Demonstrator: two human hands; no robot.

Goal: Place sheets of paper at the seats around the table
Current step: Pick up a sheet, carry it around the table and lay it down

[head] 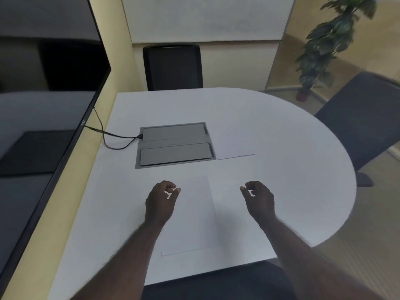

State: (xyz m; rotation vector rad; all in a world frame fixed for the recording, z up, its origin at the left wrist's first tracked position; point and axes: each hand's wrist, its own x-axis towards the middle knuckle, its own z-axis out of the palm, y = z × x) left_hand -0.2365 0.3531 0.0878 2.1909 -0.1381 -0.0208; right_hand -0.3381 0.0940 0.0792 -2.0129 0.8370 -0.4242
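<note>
A white sheet of paper (192, 217) lies flat on the white table (292, 169) close to the near edge, in front of me. My left hand (161, 200) hovers over its left edge with fingers loosely curled and nothing in them. My right hand (258, 198) hovers just right of the sheet, also loosely curled and holding nothing. A second white sheet (232, 146) lies farther out, beside the grey panel, toward the right-hand chair.
A grey cable box panel (175, 145) is set into the table's middle, with a black cable (112, 137) running to a monitor (49, 100) on the left wall. A black chair (173, 68) stands at the far side, a dark chair (359, 120) at right, a potted plant (324, 46) behind.
</note>
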